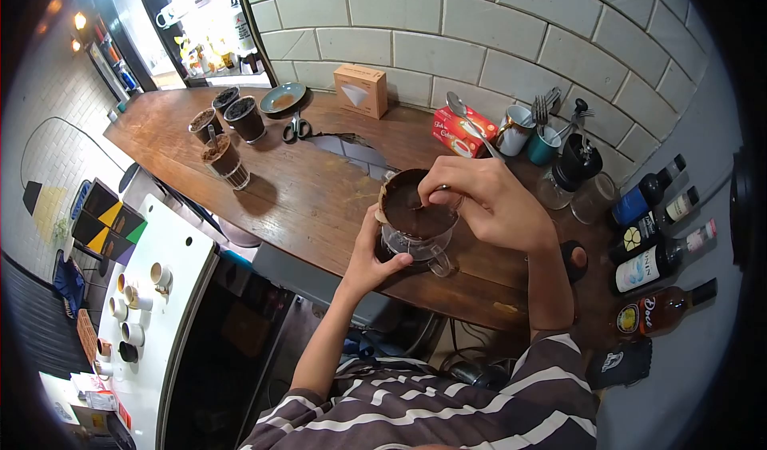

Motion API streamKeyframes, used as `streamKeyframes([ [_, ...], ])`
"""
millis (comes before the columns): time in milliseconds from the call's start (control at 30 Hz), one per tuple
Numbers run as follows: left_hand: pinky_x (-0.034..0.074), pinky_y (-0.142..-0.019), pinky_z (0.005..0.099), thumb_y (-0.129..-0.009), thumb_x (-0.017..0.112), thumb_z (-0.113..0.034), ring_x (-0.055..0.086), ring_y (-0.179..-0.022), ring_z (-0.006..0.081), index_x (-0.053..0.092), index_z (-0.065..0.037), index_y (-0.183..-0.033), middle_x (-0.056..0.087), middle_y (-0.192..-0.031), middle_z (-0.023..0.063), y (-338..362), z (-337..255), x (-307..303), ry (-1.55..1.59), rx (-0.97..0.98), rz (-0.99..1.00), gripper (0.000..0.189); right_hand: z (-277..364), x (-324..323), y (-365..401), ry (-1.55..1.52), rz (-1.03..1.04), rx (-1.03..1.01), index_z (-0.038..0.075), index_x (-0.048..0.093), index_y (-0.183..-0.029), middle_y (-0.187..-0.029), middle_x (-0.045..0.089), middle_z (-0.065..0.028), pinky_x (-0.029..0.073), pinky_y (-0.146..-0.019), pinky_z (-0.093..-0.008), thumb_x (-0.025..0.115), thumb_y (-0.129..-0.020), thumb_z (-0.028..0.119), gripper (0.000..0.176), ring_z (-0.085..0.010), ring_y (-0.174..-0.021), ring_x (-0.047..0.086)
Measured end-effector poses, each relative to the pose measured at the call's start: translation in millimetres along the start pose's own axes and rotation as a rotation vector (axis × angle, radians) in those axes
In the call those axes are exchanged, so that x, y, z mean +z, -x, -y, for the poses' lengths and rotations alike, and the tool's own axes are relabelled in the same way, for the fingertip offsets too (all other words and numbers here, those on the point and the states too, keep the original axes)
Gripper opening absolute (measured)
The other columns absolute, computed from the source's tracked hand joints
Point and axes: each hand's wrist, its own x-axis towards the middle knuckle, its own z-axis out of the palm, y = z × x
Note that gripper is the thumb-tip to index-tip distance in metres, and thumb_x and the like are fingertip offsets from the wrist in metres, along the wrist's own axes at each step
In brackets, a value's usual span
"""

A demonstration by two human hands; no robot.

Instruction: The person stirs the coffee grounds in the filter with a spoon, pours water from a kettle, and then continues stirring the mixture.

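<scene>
My left hand (367, 258) wraps around the lower side of a clear coffee dripper (423, 246), which has a handle. Inside the dripper, a brown-edged paper filter (383, 202) is filled with dark wet coffee grounds (411, 214). Above them my right hand (487, 198) is closed, its fingertips pinched at the surface of the grounds. A glint between those fingers looks like a thin metal utensil, mostly hidden by the hand. Just behind the right hand, a long metal spoon (478, 134) slants in front of a red box (465, 129).
Glasses of dark grounds (224, 162), a saucer (284, 98), scissors (296, 129) and a filter box (361, 90) stand on the wooden counter (296, 210). On the right are a cutlery cup (545, 145), a grinder (577, 162) and several bottles (647, 270). A white table (172, 322) holds cups.
</scene>
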Motion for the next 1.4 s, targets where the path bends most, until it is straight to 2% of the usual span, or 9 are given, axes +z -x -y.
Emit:
streamKeyframes([
  [100, 0.032, -0.109, 0.0359, -0.072, 0.082, -0.038, 0.042, -0.128, 0.0225, 0.033, 0.001, -0.141, 0.043, -0.133, 0.0111, 0.4, 1.2, -0.2, -0.001, -0.002, -0.002, 0.093, 0.5, -1.6, -0.7, 0.029, -0.047, 0.005, -0.002, 0.060, -0.091, -0.083, 0.060, -0.0120, 0.047, -0.068, -0.0357, 0.058, -0.081, -0.009, 0.013, -0.0287, -0.075, 0.061],
  [200, 0.031, -0.109, 0.0358, -0.072, 0.082, -0.038, 0.042, -0.128, 0.0225, 0.033, 0.000, -0.141, 0.043, -0.134, 0.0111, 0.6, 1.3, -0.1, -0.005, 0.001, -0.005, 0.093, -1.0, -1.6, 1.0, 0.102, -0.060, 0.034, 0.000, 0.060, -0.096, -0.085, 0.061, -0.0129, 0.047, -0.074, -0.0367, 0.057, -0.087, 0.002, 0.009, -0.0315, -0.080, 0.061],
  [267, 0.031, -0.109, 0.0358, -0.072, 0.082, -0.038, 0.042, -0.129, 0.0225, 0.033, 0.000, -0.141, 0.043, -0.134, 0.0111, 0.7, 0.5, -0.1, -0.015, 0.005, -0.006, 0.092, -0.4, -2.4, 1.2, 0.012, 0.049, 0.054, -0.001, 0.059, -0.096, -0.086, 0.061, -0.0129, 0.047, -0.073, -0.0371, 0.058, -0.088, 0.003, 0.009, -0.0319, -0.080, 0.060],
  [367, 0.031, -0.110, 0.0359, -0.072, 0.082, -0.038, 0.041, -0.129, 0.0226, 0.033, 0.000, -0.141, 0.043, -0.134, 0.0112, 0.8, 0.0, -0.3, 0.016, -0.016, 0.002, 0.092, 2.8, -1.4, -0.6, 0.041, -0.017, 0.032, -0.003, 0.060, -0.091, -0.084, 0.061, -0.0123, 0.048, -0.068, -0.0359, 0.058, -0.083, -0.007, 0.010, -0.0300, -0.076, 0.061],
  [467, 0.031, -0.110, 0.0359, -0.072, 0.082, -0.037, 0.041, -0.129, 0.0224, 0.033, 0.000, -0.141, 0.043, -0.134, 0.0112, 0.7, 2.9, -0.6, -0.011, 0.004, 0.007, 0.092, -2.9, 3.0, -0.1, 0.101, -0.083, -0.005, -0.003, 0.060, -0.091, -0.083, 0.061, -0.0121, 0.048, -0.068, -0.0352, 0.058, -0.083, -0.006, 0.008, -0.0292, -0.075, 0.061],
  [567, 0.031, -0.109, 0.0360, -0.072, 0.082, -0.037, 0.041, -0.129, 0.0223, 0.033, 0.000, -0.141, 0.043, -0.134, 0.0113, 1.1, 1.8, -0.2, 0.012, -0.010, 0.006, 0.092, -1.4, 0.2, 1.3, 0.051, 0.023, 0.023, -0.003, 0.059, -0.091, -0.083, 0.061, -0.0121, 0.047, -0.067, -0.0350, 0.058, -0.083, -0.007, 0.009, -0.0286, -0.075, 0.061],
  [767, 0.031, -0.110, 0.0359, -0.072, 0.081, -0.036, 0.041, -0.129, 0.0224, 0.033, 0.000, -0.141, 0.043, -0.134, 0.0114, 1.0, 2.3, -0.3, -0.016, -0.003, 0.003, 0.092, 1.0, 0.5, 0.3, 0.096, -0.077, 0.015, -0.003, 0.060, -0.091, -0.083, 0.061, -0.0120, 0.047, -0.067, -0.0354, 0.057, -0.082, -0.008, 0.010, -0.0290, -0.076, 0.062],
  [1000, 0.032, -0.109, 0.0359, -0.073, 0.081, -0.038, 0.041, -0.128, 0.0222, 0.033, 0.000, -0.141, 0.043, -0.134, 0.0113, 1.0, 2.3, 0.6, 0.007, 0.012, -0.003, 0.092, -0.1, 2.4, 0.1, -0.006, -0.044, -0.012, -0.002, 0.060, -0.091, -0.083, 0.061, -0.0123, 0.047, -0.068, -0.0356, 0.058, -0.083, -0.008, 0.010, -0.0289, -0.076, 0.062],
  [1400, 0.033, -0.108, 0.0361, -0.073, 0.081, -0.039, 0.042, -0.127, 0.0226, 0.034, 0.000, -0.141, 0.044, -0.132, 0.0117, 0.7, 3.3, 0.5, -0.014, 0.023, -0.009, 0.092, 1.8, -0.6, 0.0, 0.076, -0.063, 0.062, -0.003, 0.059, -0.091, -0.083, 0.060, -0.0128, 0.047, -0.070, -0.0357, 0.058, -0.083, -0.007, 0.009, -0.0293, -0.076, 0.061],
])
